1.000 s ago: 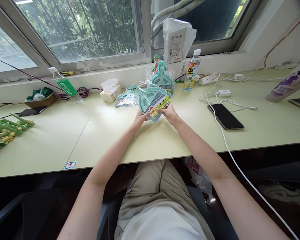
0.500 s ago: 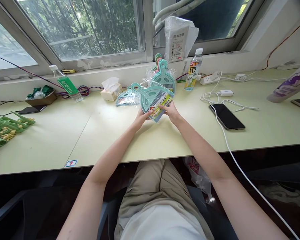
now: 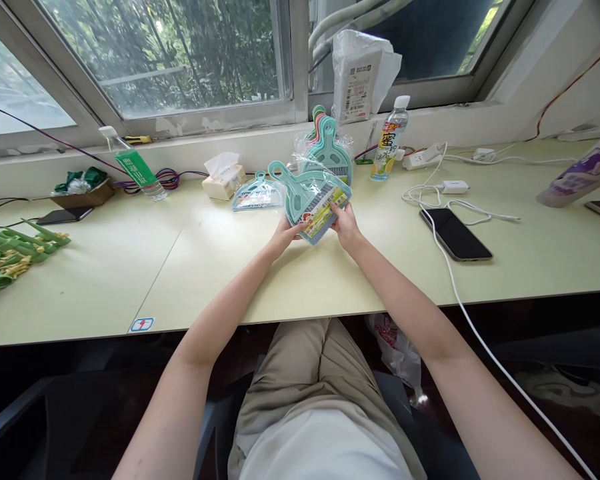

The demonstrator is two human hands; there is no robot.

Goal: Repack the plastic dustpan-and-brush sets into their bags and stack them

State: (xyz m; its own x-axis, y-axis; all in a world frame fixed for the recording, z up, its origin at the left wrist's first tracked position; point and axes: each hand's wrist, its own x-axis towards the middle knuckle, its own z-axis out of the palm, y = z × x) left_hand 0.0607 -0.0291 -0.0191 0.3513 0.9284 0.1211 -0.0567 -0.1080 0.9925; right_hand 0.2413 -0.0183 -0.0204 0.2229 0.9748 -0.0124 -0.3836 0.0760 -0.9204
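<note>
A teal dustpan and brush set (image 3: 310,193) in clear plastic wrap is held tilted above the table between both my hands. My left hand (image 3: 283,237) grips its lower left edge, fingers partly behind it. On the right side my right hand (image 3: 347,225) closes on the brush end, thumb over the yellow-green label. Behind it, several more wrapped dustpan sets (image 3: 329,143) lean in a stack against the wall, with teal, green and red handles. Another wrapped set (image 3: 258,193) lies flat on the table just left of the held one.
Tissue pack (image 3: 225,179), green-labelled bottle (image 3: 137,167) and green plastic pieces (image 3: 17,253) are to the left. A drink bottle (image 3: 390,140), power strip (image 3: 425,157), phone (image 3: 455,233) with a white cable (image 3: 455,287), and a purple-printed bottle (image 3: 577,170) stand or lie to the right.
The held dustpan set has shifted slightly right, exposing more of the flat set beside it. My right thumb has moved a little up along the label. Both hands keep their grip.
</note>
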